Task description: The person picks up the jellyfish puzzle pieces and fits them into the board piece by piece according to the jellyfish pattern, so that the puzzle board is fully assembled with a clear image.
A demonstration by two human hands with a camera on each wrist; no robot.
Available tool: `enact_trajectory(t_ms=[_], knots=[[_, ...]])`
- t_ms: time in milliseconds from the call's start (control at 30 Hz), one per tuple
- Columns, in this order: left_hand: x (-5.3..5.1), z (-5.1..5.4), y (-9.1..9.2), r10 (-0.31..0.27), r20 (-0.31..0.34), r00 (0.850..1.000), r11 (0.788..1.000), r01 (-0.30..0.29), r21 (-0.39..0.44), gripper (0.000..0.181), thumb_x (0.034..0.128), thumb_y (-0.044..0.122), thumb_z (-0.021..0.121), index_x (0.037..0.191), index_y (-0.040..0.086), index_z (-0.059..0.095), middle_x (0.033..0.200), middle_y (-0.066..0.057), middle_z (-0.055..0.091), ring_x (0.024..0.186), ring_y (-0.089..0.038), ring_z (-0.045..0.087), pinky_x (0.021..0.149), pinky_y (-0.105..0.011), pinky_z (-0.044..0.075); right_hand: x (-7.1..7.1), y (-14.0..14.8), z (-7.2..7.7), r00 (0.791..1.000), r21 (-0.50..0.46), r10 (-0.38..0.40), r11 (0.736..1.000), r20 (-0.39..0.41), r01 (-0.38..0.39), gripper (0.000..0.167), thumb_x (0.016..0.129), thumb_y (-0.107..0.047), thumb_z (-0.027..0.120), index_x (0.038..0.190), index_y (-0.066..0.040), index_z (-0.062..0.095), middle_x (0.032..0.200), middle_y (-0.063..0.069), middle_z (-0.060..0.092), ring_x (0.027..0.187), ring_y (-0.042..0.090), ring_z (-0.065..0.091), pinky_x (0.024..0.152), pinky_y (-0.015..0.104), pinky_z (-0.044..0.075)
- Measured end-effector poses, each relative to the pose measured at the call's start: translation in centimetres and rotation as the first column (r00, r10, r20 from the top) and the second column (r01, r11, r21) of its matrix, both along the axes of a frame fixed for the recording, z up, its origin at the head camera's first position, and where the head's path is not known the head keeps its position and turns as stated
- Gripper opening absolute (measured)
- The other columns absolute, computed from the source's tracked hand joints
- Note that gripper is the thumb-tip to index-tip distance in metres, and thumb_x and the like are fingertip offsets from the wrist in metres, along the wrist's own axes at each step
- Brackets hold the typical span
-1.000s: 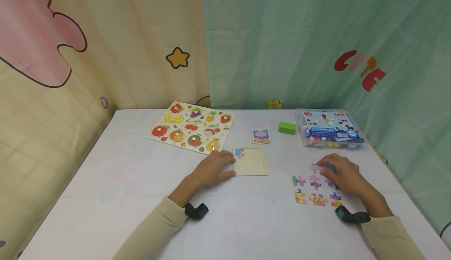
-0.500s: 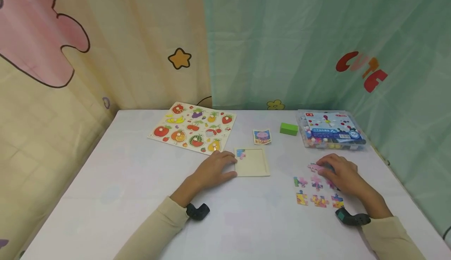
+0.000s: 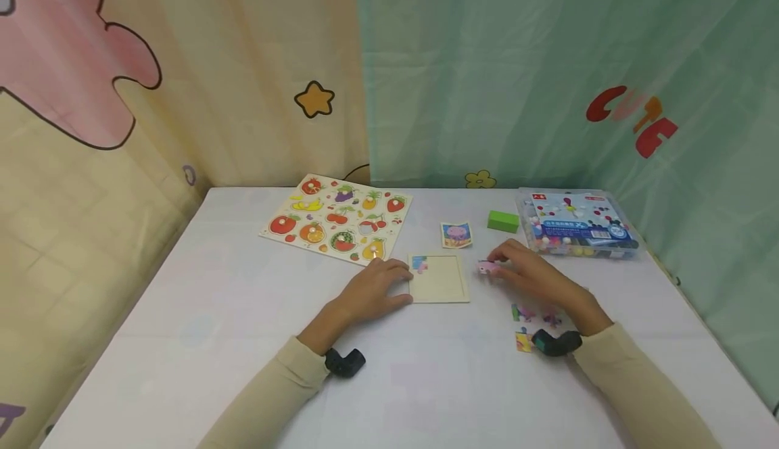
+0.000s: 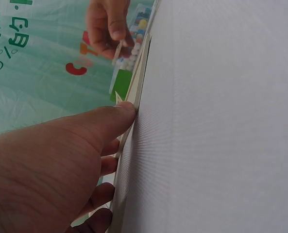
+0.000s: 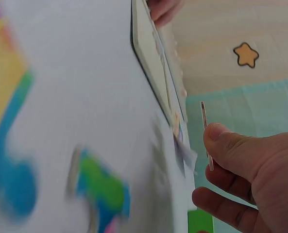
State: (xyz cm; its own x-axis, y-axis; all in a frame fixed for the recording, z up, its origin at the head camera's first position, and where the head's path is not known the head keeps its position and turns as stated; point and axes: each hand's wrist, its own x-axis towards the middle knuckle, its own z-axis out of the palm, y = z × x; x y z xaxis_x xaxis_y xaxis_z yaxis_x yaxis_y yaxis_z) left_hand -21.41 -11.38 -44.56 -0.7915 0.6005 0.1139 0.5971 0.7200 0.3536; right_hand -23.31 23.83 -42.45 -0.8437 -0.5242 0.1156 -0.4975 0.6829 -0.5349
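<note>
The right hand (image 3: 535, 276) pinches a pink puzzle piece (image 3: 487, 268) just right of the square wooden tray (image 3: 441, 287). In the right wrist view the piece (image 5: 211, 158) is seen edge-on between thumb and fingers, above the table. My left hand (image 3: 372, 291) lies at the tray's left edge; in the left wrist view its thumb and fingers touch that edge. One blue and pink piece (image 3: 418, 264) sits in the tray's upper left corner. Below the right hand and wrist lie loose pieces (image 3: 523, 341), some of them hidden by the arm.
A fruit board (image 3: 328, 232) lies behind the left hand. Behind the tray is a small picture card (image 3: 456, 234), with a green block (image 3: 503, 222) to its right. A clear box of beads (image 3: 578, 224) stands at the back right. Curtains hang behind the table.
The right hand has lifted the pink piece from the loose group and carried it left, near the tray. The left hand has stayed at the tray's edge.
</note>
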Motion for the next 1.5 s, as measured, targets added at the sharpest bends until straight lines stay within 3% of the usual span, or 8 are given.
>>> enact_trajectory(t_ms=[133, 433, 600, 967, 1500], knots=[[-0.1, 0.1, 0.0, 0.004, -0.007, 1.000, 1.000, -0.004, -0.010, 0.044, 0.0956, 0.041, 0.070, 0.131, 0.016, 0.067, 0.140, -0.001, 0.057, 0.125, -0.020, 0.049, 0.104, -0.035, 0.042, -1.9, -4.0, 0.2, 0.995, 0.018, 0.085, 0.996, -0.046, -0.084, 0.016, 0.100, -0.012, 0.065, 0.114, -0.003, 0.064, 0.114, 0.011, 0.058, 0.110, 0.029, 0.060, 0.095, 0.049, 0.049], [-0.2, 0.0, -0.1, -0.010, -0.016, 1.000, 1.000, 0.010, 0.002, 0.043, 0.0958, 0.041, 0.070, 0.130, 0.015, 0.067, 0.139, -0.002, 0.058, 0.127, -0.022, 0.050, 0.106, -0.037, 0.041, -3.3, -9.1, -0.3, 0.999, 0.129, 0.033, 0.991, -0.005, -0.032, 0.022, 0.098, -0.016, 0.069, 0.116, -0.004, 0.067, 0.112, 0.007, 0.060, 0.107, 0.025, 0.059, 0.095, 0.044, 0.050], [-0.1, -0.1, 0.0, -0.015, -0.012, 1.000, 1.000, 0.015, 0.000, 0.043, 0.0955, 0.041, 0.071, 0.129, 0.014, 0.067, 0.138, -0.002, 0.059, 0.127, -0.022, 0.050, 0.106, -0.038, 0.040, -2.9, -9.8, -0.9, 0.999, 0.160, -0.003, 0.987, -0.048, 0.011, 0.022, 0.097, -0.018, 0.071, 0.114, -0.006, 0.068, 0.109, 0.005, 0.059, 0.102, 0.023, 0.057, 0.090, 0.044, 0.052], [-0.2, 0.0, -0.2, -0.017, -0.004, 1.000, 1.000, 0.017, 0.011, 0.043, 0.0949, 0.041, 0.071, 0.129, 0.015, 0.067, 0.138, -0.001, 0.059, 0.127, -0.021, 0.050, 0.105, -0.038, 0.042, -2.8, -10.4, -1.0, 0.996, 0.193, -0.061, 0.979, -0.059, 0.072, 0.023, 0.094, -0.018, 0.074, 0.114, -0.007, 0.072, 0.111, 0.006, 0.062, 0.106, 0.024, 0.058, 0.094, 0.045, 0.051], [-0.3, -0.2, -0.2, -0.014, -0.002, 1.000, 1.000, 0.014, 0.023, 0.043, 0.0944, 0.041, 0.072, 0.129, 0.015, 0.067, 0.138, -0.002, 0.058, 0.125, -0.022, 0.050, 0.104, -0.038, 0.042, -3.2, -10.0, -1.6, 0.993, 0.097, -0.118, 0.988, -0.005, 0.118, 0.020, 0.093, -0.019, 0.075, 0.112, -0.010, 0.076, 0.120, 0.008, 0.064, 0.117, 0.028, 0.058, 0.101, 0.049, 0.046]])
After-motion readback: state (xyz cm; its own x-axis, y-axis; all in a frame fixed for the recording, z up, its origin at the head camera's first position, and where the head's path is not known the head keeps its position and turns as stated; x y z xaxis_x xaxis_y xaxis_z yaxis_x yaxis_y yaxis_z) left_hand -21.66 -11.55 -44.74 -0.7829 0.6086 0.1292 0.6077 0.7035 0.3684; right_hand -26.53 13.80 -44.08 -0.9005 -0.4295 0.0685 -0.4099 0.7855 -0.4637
